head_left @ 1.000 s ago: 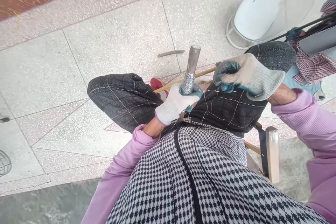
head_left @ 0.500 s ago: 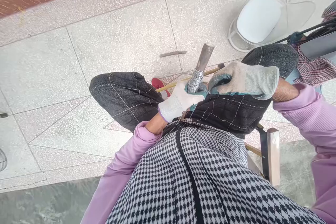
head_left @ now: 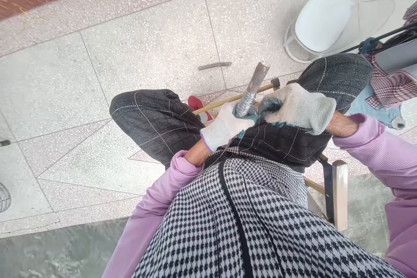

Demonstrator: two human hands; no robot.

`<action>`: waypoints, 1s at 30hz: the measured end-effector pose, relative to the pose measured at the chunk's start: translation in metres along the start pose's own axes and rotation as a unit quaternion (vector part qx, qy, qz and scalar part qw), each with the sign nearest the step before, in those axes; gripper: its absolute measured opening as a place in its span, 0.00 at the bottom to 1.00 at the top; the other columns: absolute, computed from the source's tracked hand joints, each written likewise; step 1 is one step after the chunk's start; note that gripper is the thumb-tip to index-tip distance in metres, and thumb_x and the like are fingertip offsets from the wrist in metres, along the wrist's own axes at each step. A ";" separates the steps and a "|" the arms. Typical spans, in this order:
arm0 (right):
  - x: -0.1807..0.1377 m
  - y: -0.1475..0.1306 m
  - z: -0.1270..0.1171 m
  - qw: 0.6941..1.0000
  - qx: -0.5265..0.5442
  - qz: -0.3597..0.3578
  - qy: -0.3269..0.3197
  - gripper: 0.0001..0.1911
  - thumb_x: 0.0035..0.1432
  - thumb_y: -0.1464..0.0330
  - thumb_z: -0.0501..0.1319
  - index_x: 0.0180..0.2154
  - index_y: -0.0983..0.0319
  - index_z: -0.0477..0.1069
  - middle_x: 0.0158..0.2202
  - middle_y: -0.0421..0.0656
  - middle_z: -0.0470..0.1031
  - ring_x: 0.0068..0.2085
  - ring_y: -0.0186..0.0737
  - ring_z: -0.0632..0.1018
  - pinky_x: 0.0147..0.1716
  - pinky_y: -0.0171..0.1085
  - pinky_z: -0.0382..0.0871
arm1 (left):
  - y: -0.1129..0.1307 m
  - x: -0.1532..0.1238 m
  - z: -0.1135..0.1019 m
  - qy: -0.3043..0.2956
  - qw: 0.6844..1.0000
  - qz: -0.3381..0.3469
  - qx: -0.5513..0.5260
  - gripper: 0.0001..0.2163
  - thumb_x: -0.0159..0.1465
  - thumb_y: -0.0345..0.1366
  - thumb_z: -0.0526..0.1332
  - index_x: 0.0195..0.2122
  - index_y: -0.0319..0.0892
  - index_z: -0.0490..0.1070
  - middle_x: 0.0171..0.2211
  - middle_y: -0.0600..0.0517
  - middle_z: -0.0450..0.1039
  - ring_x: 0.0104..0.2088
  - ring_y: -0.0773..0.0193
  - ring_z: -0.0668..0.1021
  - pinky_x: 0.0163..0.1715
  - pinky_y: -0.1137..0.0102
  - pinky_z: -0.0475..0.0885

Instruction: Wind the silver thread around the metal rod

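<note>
Two gloved hands over the lap: left hand [head_left: 224,128] clenched around the base of a metal pipe [head_left: 253,84] wound with a coil of thin wire [head_left: 244,104], tilted up and away between the knees; right hand [head_left: 298,106] just beside it, fingertips pinching the loose wire strand [head_left: 257,132]. Likely rigid and fairly light, slick where bare, best gripped below the coil; strand fine, springy, prone to kink. Bamboo stick [head_left: 228,100] crossing behind, white hard hat [head_left: 321,19] on the tiled floor [head_left: 146,52], wooden stool leg [head_left: 339,193] near the right thigh.
</note>
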State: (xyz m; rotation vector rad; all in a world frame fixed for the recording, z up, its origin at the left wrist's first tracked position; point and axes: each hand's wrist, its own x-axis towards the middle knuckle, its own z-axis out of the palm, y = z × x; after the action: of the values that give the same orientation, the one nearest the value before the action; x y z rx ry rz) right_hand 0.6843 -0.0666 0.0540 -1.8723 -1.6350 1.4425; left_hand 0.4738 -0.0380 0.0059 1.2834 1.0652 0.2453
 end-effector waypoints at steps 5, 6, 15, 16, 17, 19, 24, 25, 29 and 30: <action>0.012 0.000 -0.017 0.999 -0.027 0.039 0.018 0.06 0.57 0.70 0.64 0.31 0.61 0.80 0.29 0.40 0.78 0.29 0.34 0.75 0.29 0.34 0.68 | 0.005 -0.011 -0.006 -0.081 0.989 -0.088 -0.084 0.04 0.58 0.29 0.68 0.34 0.40 0.76 0.24 0.55 0.72 0.20 0.69 0.70 0.23 0.72 0.68; 0.010 -0.001 -0.020 0.999 -0.025 0.033 0.012 0.06 0.58 0.69 0.64 0.32 0.60 0.81 0.30 0.40 0.79 0.30 0.35 0.75 0.30 0.35 0.69 | 0.005 -0.013 -0.007 -0.071 0.988 -0.100 -0.095 0.04 0.58 0.30 0.68 0.34 0.40 0.76 0.23 0.55 0.71 0.19 0.69 0.70 0.23 0.72 0.67; -0.057 -0.011 0.003 0.995 0.048 0.076 0.052 0.14 0.63 0.59 0.65 0.42 0.60 0.84 0.39 0.44 0.83 0.36 0.39 0.81 0.37 0.37 0.73 | 0.003 -0.016 -0.003 -0.080 0.984 -0.090 -0.134 0.03 0.62 0.32 0.68 0.35 0.39 0.76 0.23 0.54 0.68 0.22 0.68 0.71 0.28 0.71 0.71; -0.064 -0.009 0.013 0.992 0.088 0.084 0.042 0.14 0.62 0.60 0.66 0.44 0.59 0.84 0.42 0.43 0.84 0.39 0.40 0.82 0.40 0.36 0.75 | 0.007 -0.019 -0.002 -0.088 0.983 -0.088 -0.134 0.03 0.61 0.31 0.68 0.35 0.39 0.76 0.24 0.53 0.69 0.23 0.68 0.71 0.27 0.71 0.71; -0.069 -0.007 0.023 0.987 0.126 0.097 0.036 0.14 0.61 0.60 0.67 0.45 0.59 0.84 0.43 0.43 0.84 0.41 0.40 0.82 0.42 0.36 0.76 | 0.010 -0.022 -0.002 -0.088 0.983 -0.088 -0.132 0.03 0.60 0.31 0.69 0.34 0.39 0.76 0.24 0.53 0.70 0.22 0.69 0.71 0.27 0.72 0.70; -0.076 -0.006 0.043 0.971 0.202 0.125 0.035 0.15 0.59 0.59 0.70 0.45 0.60 0.83 0.43 0.43 0.84 0.42 0.39 0.82 0.42 0.35 0.77 | 0.017 -0.027 -0.001 -0.074 0.985 -0.097 -0.125 0.03 0.58 0.30 0.69 0.33 0.39 0.76 0.25 0.53 0.71 0.22 0.70 0.70 0.24 0.74 0.68; -0.083 -0.012 0.070 0.903 0.388 0.151 0.104 0.16 0.56 0.60 0.72 0.42 0.65 0.80 0.36 0.43 0.81 0.32 0.31 0.77 0.33 0.30 0.73 | 0.021 -0.031 0.001 -0.076 0.988 -0.074 -0.109 0.04 0.58 0.31 0.69 0.34 0.38 0.77 0.28 0.52 0.75 0.24 0.69 0.73 0.26 0.75 0.70; -0.085 -0.013 0.071 0.899 0.395 0.153 0.113 0.15 0.57 0.60 0.71 0.40 0.65 0.80 0.33 0.42 0.79 0.29 0.30 0.75 0.30 0.29 0.71 | 0.020 -0.032 0.001 -0.078 0.990 -0.065 -0.101 0.04 0.58 0.31 0.69 0.34 0.38 0.78 0.29 0.52 0.76 0.25 0.69 0.74 0.26 0.75 0.71; -0.090 -0.016 0.065 0.923 0.325 0.142 0.148 0.09 0.58 0.64 0.68 0.35 0.64 0.80 0.30 0.42 0.77 0.29 0.31 0.75 0.27 0.28 0.68 | 0.022 -0.036 0.002 -0.086 0.992 -0.037 -0.081 0.04 0.58 0.29 0.68 0.35 0.38 0.78 0.29 0.52 0.77 0.23 0.70 0.74 0.26 0.74 0.72; -0.092 -0.016 0.064 0.929 0.308 0.135 0.154 0.08 0.57 0.65 0.68 0.35 0.64 0.81 0.30 0.42 0.78 0.30 0.31 0.75 0.27 0.28 0.68 | 0.024 -0.038 0.002 -0.086 0.993 -0.026 -0.079 0.04 0.58 0.28 0.68 0.35 0.37 0.78 0.29 0.52 0.77 0.24 0.69 0.75 0.27 0.73 0.73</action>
State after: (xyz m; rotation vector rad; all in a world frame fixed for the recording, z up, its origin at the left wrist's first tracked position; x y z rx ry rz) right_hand 0.6360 -0.1651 0.0810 -1.8507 -0.6835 1.4408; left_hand 0.4644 -0.0569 0.0449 1.1123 0.9126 0.1737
